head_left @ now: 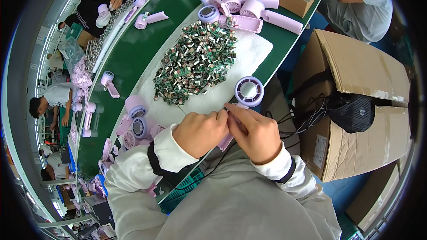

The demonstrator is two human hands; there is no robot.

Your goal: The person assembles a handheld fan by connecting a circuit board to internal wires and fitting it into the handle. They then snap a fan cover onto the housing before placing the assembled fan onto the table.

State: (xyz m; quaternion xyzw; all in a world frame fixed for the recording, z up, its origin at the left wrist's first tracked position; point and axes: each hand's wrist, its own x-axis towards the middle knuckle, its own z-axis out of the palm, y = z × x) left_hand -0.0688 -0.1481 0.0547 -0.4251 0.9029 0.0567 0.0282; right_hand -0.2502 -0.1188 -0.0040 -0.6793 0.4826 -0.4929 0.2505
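The left grip [202,131] and right grip [255,135] are close together, fingers clamped on the handle of one purple fan [249,91]. The fan is between them, near the person's lap, with its round head pointing away. I can't tell what tiny part the fingertips have, because they hide it.

To do this well, let one hand keep the handle still while the other does small, soft pushes. Pinch gently, so thin bits don't bend or break. Keep the fan's inside turned up to see it.

Now the counting. By the left sleeve [175,149] is a fan pile [140,126], with at least three round heads. On the right is one big brown box [369,66] with one black cap-like thing [353,114] on it. One heap of little green boards [195,62], too many to count, lies on one white sheet [255,49]. At least three lone fans [106,78] lie on the green surface [133,53]. Farther off are another fan pile, about five heads, and one open box [307,6] of white pieces.
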